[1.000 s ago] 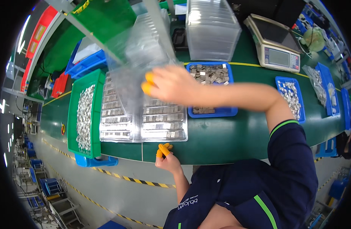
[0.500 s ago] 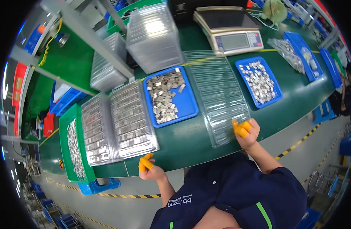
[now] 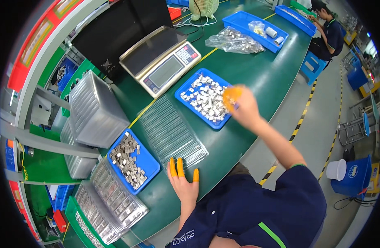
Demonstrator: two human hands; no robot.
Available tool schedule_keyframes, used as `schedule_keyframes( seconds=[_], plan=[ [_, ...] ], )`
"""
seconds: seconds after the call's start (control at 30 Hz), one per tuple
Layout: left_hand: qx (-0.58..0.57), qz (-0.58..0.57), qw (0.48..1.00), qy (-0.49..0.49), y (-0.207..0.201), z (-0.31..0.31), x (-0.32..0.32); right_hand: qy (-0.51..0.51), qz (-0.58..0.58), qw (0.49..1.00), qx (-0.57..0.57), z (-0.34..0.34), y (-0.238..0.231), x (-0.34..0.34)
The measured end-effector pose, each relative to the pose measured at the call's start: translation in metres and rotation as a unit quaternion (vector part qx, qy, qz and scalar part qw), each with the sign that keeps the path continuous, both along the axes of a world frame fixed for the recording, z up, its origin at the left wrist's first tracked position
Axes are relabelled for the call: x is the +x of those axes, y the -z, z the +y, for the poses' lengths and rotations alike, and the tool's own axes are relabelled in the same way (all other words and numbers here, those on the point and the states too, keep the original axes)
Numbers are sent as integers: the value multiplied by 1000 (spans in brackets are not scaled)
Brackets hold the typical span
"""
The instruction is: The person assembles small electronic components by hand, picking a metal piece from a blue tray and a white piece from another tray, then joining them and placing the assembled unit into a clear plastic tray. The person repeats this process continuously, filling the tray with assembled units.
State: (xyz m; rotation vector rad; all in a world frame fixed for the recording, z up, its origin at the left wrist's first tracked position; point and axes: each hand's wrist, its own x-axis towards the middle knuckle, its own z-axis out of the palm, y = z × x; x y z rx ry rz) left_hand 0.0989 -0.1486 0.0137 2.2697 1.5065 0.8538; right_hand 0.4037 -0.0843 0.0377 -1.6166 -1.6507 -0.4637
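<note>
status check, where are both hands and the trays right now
Left hand flat at the near edge of the empty clear tray. Right hand over blue tray of metal parts. Nothing in between.

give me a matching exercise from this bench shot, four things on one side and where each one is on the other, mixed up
Things:
1. left hand
2. right hand
3. weighing scale
4. clear bag of parts

Places:
A. at the far side of the green table, beside a long blue tray
B. over the blue tray of small metal parts
C. flat on the table at the near end of the empty clear tray
D. behind the blue tray of metal parts, in front of a black box

Pairs: 1-C, 2-B, 3-D, 4-A
</note>
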Motion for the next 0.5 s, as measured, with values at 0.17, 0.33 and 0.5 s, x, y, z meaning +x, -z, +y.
schedule_keyframes(
  seconds=[0.17,0.33,0.5],
  plan=[
    [-19,78,997,0,2,-3,17,246,-39,968,-11,108,-1,154],
    [-2,25,999,-23,1,-6,16,293,-34,949,-110,184,-2,211],
    [72,-37,994,-74,4,-6,11,293,179,939,1,201,-64,247]
  ],
)
